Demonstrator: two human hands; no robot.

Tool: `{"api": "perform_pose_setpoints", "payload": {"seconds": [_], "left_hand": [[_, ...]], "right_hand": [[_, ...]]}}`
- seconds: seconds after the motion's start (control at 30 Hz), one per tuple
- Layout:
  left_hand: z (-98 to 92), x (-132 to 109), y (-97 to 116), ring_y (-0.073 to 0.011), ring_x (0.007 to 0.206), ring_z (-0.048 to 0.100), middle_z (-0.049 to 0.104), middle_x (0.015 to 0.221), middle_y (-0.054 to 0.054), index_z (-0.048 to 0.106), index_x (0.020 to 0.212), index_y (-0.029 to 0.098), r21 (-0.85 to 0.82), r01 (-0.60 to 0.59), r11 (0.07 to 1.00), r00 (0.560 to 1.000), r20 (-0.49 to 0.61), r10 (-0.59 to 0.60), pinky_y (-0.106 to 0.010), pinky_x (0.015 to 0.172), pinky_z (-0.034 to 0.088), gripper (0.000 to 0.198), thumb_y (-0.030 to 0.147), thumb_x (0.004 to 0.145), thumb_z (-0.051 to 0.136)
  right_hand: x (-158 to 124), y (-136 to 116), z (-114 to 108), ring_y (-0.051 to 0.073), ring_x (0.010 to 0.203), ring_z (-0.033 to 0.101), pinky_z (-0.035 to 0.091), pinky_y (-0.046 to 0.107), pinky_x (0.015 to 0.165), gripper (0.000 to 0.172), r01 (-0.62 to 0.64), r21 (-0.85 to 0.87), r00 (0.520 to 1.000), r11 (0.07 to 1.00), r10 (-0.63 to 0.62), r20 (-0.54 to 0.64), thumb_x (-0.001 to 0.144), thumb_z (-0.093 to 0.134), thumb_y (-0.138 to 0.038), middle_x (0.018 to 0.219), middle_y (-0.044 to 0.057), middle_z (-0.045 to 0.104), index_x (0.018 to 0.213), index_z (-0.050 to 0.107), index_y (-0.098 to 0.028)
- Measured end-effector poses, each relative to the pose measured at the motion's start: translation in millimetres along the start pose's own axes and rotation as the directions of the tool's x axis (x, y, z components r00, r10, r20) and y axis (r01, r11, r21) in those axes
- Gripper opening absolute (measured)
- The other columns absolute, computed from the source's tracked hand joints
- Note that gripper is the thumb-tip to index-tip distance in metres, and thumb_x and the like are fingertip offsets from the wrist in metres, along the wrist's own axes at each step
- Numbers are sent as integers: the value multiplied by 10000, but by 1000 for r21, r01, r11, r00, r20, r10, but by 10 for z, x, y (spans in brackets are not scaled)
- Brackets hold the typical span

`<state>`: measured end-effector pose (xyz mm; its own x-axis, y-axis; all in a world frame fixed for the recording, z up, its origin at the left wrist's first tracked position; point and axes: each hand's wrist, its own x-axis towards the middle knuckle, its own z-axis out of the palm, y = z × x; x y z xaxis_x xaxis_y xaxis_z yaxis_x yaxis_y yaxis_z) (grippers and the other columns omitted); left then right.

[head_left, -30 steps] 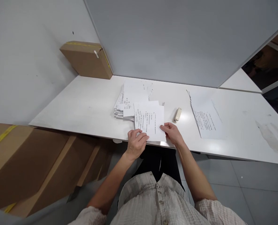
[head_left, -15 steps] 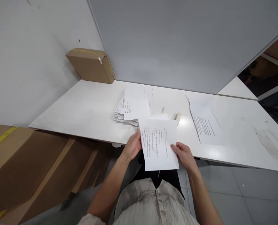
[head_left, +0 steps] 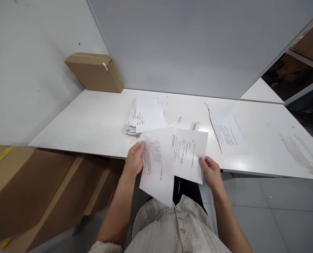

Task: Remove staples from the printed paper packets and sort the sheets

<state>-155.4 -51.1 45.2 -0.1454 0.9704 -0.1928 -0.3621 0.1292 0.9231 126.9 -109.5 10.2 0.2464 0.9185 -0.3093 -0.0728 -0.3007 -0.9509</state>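
Observation:
My left hand [head_left: 135, 159] pinches the left edge of a printed paper sheet [head_left: 158, 168], thumb on top, in front of the table edge. Between the thumb and fingers of my right hand [head_left: 210, 172] is another printed sheet [head_left: 189, 153], held by its right side. The left sheet overlaps the right one slightly; whether either is more than one page I cannot tell. Just beyond lies an uneven stack of papers [head_left: 149, 114] on the white table. To the right rests a second, neater pile of printed paper [head_left: 226, 135]. A small whitish block [head_left: 197, 126] shows behind the right sheet.
The white table [head_left: 93, 123] runs along a grey panel [head_left: 177, 45]. A cardboard box [head_left: 95, 73] stands in the back left corner. Large cardboard boxes [head_left: 27, 189] sit below the table at the left. Shelves [head_left: 301, 66] with items appear at the far right.
The sheets, overlapped in both hands before, have come apart. My left hand has moved left with one sheet, and my right hand holds the other a little further right.

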Motion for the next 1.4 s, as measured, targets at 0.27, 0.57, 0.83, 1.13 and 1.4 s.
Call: {"api": "perform_pose_setpoints", "payload": {"seconds": [0.27,0.57,0.83,1.13,1.4], "left_hand": [[419,13,-400,-185,803,643,701,872,-60,624,1008,152,265,-59,963,993,118,28,-288,712,509,416,505,792,578],[605,-82,-360,-207,908,646,697,989,-97,588,1135,131,126,-54,991,992,119,39,-364,862,496,550,368,665,746],[893,-283,188,-179,861,633,695,900,-31,701,923,201,124,-464,877,872,240,427,-322,808,513,210,300,738,702],[955,-164,27,-165,957,608,665,1011,-63,619,1080,208,175,-504,846,843,311,438,-285,831,475,282,378,882,511],[997,-174,85,-164,919,624,678,954,-63,566,1168,214,107,-555,825,809,297,506,-291,809,494,333,364,873,532]], "right_hand": [[-208,-77,301,207,768,606,488,314,694,270,-27,114,985,993,7,172,800,592,-447,867,35,674,937,631,-217],[-196,-181,235,193,788,588,483,305,685,325,107,-41,987,993,-101,124,806,584,-469,879,35,656,999,609,-209],[-162,-710,101,204,941,605,471,357,844,174,563,-121,824,818,-567,-2,827,604,-310,955,28,676,983,651,-249],[107,-463,166,162,912,601,480,317,801,207,529,23,848,849,-529,40,846,583,-313,995,30,651,1043,605,-255],[69,-571,219,153,792,587,464,296,704,116,631,-79,764,772,-636,-109,826,598,-317,844,9,645,903,636,-239]]}}
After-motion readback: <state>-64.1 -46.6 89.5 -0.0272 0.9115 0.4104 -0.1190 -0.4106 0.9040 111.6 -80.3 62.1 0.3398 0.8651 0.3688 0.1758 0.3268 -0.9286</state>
